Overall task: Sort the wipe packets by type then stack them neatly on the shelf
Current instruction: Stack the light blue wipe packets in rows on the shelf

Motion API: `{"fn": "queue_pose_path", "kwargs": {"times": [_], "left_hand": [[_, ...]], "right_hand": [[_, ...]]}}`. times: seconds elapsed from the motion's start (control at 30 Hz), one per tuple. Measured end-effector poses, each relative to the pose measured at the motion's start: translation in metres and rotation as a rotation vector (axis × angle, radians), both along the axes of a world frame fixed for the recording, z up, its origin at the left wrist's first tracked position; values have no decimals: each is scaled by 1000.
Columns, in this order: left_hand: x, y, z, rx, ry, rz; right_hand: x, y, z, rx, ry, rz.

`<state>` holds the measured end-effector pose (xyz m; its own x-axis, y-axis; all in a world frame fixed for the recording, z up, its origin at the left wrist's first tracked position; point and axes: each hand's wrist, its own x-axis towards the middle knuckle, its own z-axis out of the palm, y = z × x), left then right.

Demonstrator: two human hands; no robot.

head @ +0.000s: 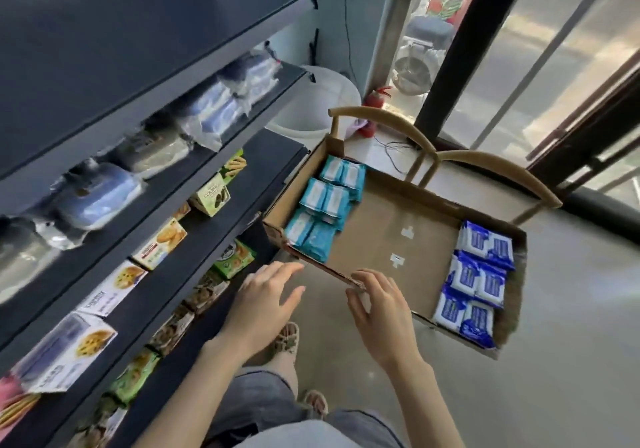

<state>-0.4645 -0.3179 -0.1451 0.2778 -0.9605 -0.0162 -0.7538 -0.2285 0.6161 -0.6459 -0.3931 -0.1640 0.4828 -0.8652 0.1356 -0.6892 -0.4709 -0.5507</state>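
Beside the shelf [273, 174], box [398, 208] of teal packets [325, 202] and blue-white packets [479, 274], print unreadable, left hand [263, 295], right hand [384, 309] spread empty

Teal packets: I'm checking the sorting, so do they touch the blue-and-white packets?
Apart. Head view: teal packets line the left of the box, blue-and-white packets the right, bare cardboard between.

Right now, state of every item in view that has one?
cardboard box, open-topped, on the chair, middle bare.
teal packets, grouped at the box's left end.
blue-and-white packets, grouped at its right end.
left hand, open, holding nothing.
right hand, open, fingertips at the box's near rim.
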Motion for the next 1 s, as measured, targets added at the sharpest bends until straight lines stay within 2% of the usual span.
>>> {"fn": "queue_pose_path", "kwargs": {"times": [0.27,0.43,0.6,1.0], "left_hand": [[52,-114,-24,57,15,-34],[100,-191,-62,210,102,-25],[133,-264,-110,354,195,-43],[154,-383,-259,534,315,150]], "right_hand": [[51,-105,-26,34,16,-57],[95,-176,-60,201,44,-132],[131,-237,-99,383,89,-188],[173,-340,-231,692,97,-336]]}}
